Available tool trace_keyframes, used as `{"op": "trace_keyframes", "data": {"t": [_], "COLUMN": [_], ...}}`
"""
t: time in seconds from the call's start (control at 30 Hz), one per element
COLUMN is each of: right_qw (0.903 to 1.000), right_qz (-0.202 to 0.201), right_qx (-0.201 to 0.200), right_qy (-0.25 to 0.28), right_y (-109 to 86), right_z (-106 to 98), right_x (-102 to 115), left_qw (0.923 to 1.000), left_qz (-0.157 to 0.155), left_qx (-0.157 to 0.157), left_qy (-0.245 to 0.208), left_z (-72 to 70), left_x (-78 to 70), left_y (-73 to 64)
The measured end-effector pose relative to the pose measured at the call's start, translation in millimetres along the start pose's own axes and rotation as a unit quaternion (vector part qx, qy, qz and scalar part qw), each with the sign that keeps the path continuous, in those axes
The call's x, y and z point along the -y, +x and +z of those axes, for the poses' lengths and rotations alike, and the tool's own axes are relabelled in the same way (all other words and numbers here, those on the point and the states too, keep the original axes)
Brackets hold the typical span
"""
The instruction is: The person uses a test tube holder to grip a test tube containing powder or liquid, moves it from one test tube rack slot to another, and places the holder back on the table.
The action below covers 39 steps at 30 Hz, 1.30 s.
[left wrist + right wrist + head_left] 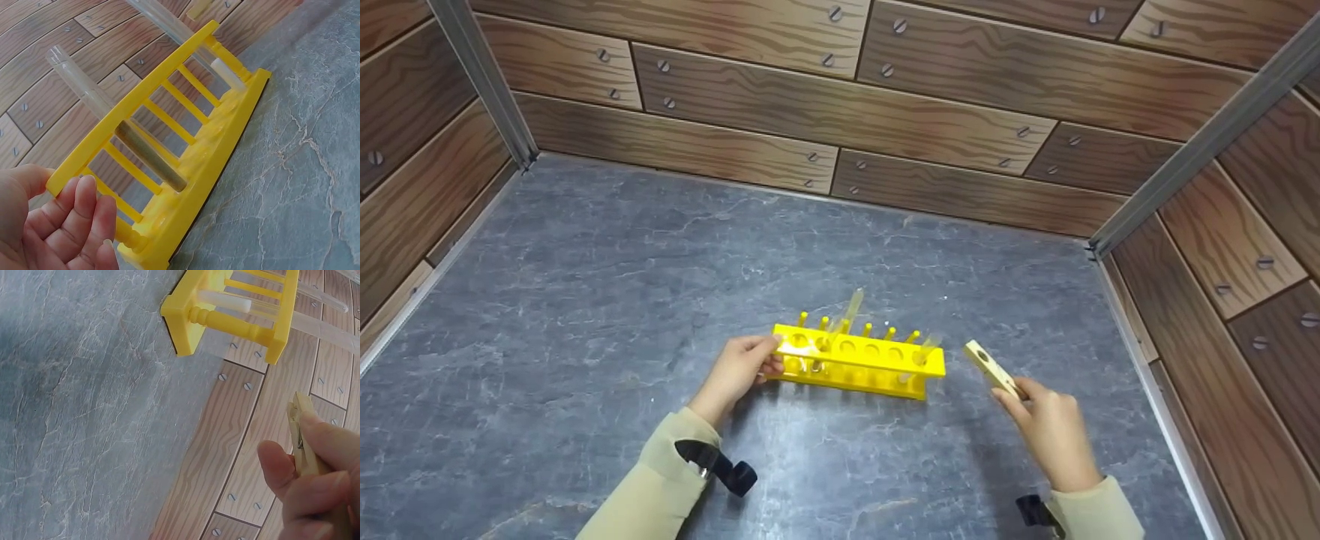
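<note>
A yellow test tube rack [859, 379] stands on the grey surface, with pegs along its back. My left hand [739, 366] pinches the rack's left end between thumb and fingers. Two clear test tubes sit in the rack. Toward the left is a test tube [84, 84] with brownish contents; the other test tube [264, 308], at the right end, has something white in its bottom. My right hand [1050, 431] grips a wooden test tube clamp [991, 366] to the right of the rack. The clamp's tip points toward the rack, apart from it, with nothing visible in its jaws.
The grey marbled surface [660, 262] spreads around the rack. Wood-patterned panels [780, 97] enclose it at the back and both sides, with a metal post [1177, 135] at the back right corner and another post [484, 82] at the back left.
</note>
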State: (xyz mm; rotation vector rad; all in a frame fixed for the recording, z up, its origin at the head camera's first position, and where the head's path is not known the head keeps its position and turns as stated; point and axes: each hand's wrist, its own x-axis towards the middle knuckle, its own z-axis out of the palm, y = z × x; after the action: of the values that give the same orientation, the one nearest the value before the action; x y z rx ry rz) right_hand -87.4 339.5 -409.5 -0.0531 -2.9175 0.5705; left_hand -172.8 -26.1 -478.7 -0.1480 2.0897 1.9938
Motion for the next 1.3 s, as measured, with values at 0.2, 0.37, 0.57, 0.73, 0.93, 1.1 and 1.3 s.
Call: {"op": "trace_keyframes", "data": {"t": [0.2, 0.37, 0.57, 0.73, 0.93, 1.1, 1.3], "right_qw": [1.0, 1.0, 0.9999, 0.9999, 0.9998, 0.9998, 0.9998], "right_qz": [0.004, 0.007, 0.007, 0.008, 0.013, 0.014, 0.014], "right_qx": [0.002, 0.006, 0.005, 0.008, 0.012, 0.014, 0.015], "right_qy": [0.001, 0.003, 0.006, 0.004, -0.001, 0.0, 0.0], "right_y": [0.1, -0.9, -1.4, -0.4, -1.3, -1.3, 0.3], "right_z": [-0.7, -0.2, -1.0, -1.5, -0.6, -0.6, -1.9], "right_x": [0.4, 0.7, 1.4, 1.2, 0.6, 0.7, 1.7], "left_qw": [1.0, 1.0, 1.0, 1.0, 1.0, 1.0, 0.9999], "left_qz": [0.004, 0.005, 0.002, -0.001, -0.004, -0.007, -0.007], "left_qx": [-0.003, -0.002, 0.0, -0.001, -0.003, -0.004, -0.007], "left_qy": [0.0, 0.002, 0.005, 0.01, 0.001, 0.001, 0.002], "left_z": [0.8, 0.9, -0.3, -0.3, 1.2, 1.1, 1.2], "left_x": [-0.2, 0.3, -3.2, -0.7, -0.5, -0.1, -0.1], "left_y": [-0.1, -0.9, -5.0, -1.9, -1.3, -2.1, -0.8]}}
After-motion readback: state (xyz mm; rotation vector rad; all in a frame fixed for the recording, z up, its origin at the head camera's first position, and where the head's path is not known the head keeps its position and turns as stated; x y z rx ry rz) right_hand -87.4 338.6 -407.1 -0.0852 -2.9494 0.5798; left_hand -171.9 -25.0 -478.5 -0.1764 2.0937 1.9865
